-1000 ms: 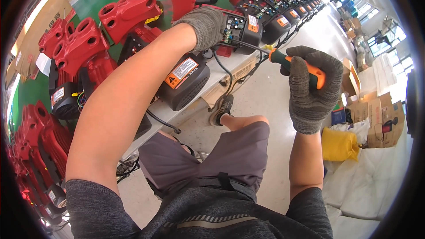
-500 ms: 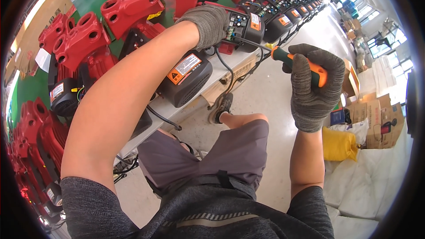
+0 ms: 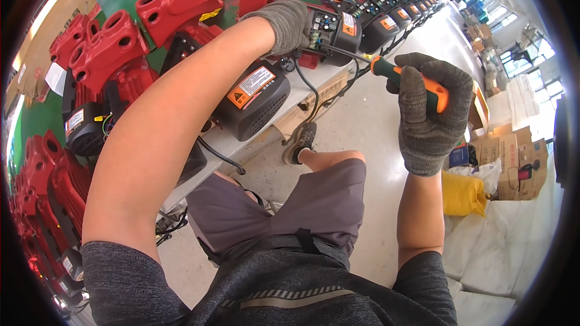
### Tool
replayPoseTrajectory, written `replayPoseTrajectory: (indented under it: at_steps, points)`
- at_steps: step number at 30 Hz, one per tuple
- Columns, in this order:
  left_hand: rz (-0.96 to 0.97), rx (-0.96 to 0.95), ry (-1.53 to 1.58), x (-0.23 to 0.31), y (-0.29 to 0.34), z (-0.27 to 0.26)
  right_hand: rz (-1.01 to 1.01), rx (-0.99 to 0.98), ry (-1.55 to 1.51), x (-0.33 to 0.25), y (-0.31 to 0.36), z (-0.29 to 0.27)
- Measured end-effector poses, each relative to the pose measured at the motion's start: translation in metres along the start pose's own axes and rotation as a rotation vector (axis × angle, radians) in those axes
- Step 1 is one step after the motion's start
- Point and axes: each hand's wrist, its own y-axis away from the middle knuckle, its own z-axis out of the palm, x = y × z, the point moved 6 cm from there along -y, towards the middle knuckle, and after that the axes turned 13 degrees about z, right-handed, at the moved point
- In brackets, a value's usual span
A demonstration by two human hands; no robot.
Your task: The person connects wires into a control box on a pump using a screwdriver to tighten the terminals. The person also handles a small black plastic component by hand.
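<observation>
In my gloved right hand (image 3: 436,115) is a screwdriver (image 3: 386,69) with a dark green and orange handle, the fingers wrapped round its end. Its long shaft points left into an opened black electrical box (image 3: 329,29), reaching the terminals by the circuit board; the exact tip is too small to make out. This box belongs to a red motor pump on the bench. Against the box's left side rests my gloved left hand (image 3: 285,27), its fingers curled downward. What those fingers hold is hidden behind the hand. A black cable (image 3: 313,87) hangs from the box below them.
Red pumps (image 3: 181,3) with black motor ends stand left of my arm, and a long row of similar units (image 3: 386,0) runs into the distance. They sit on a green-topped bench (image 3: 229,0). Cardboard boxes (image 3: 513,163) and a yellow sack (image 3: 464,194) lie at right.
Both hands keep their places, with only a slight shift upward of the left hand and the bench in the picture. The screwdriver shaft still reaches into the box.
</observation>
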Motion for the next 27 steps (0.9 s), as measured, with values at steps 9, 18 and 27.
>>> replayPoseTrajectory:
  at_steps: [9, 18, 27]
  points:
    - [0.192, 0.033, -0.119, -0.012, -0.009, 0.009, -0.013, -0.057, -0.028, -0.004, 0.004, 0.007]
    - [0.001, 0.057, 0.174, -0.007, 0.005, 0.0, -0.007, -0.037, -0.027, -0.002, 0.004, 0.005]
    - [0.049, 0.046, 0.05, -0.001, 0.005, -0.001, -0.046, -0.037, -0.024, -0.002, 0.002, 0.003]
